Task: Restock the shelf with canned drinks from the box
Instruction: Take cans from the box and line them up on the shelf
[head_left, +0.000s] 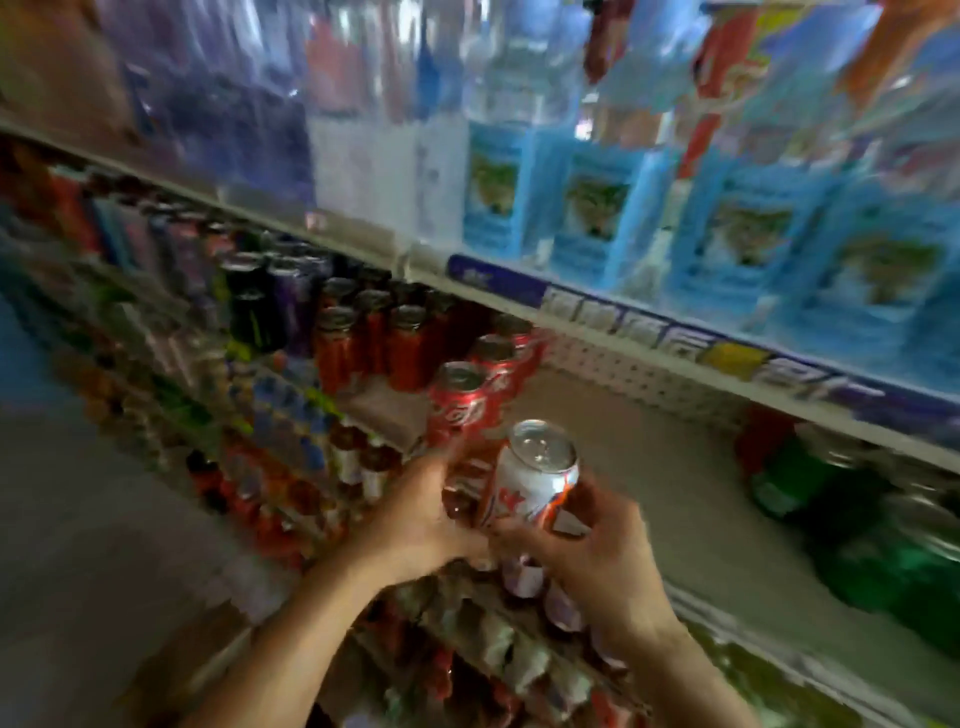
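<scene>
Because the shelf has bare space beside the red cans, the right hand grips a white can upright there, while the blurred left hand seems to clasp a dark can.

A long white metal store shelving unit is running diagonally from upper left to lower right, blurred; a grey floor is showing at lower left under dim light.

Both forearms are bare to each hand, no sleeves or jewellery.
</scene>
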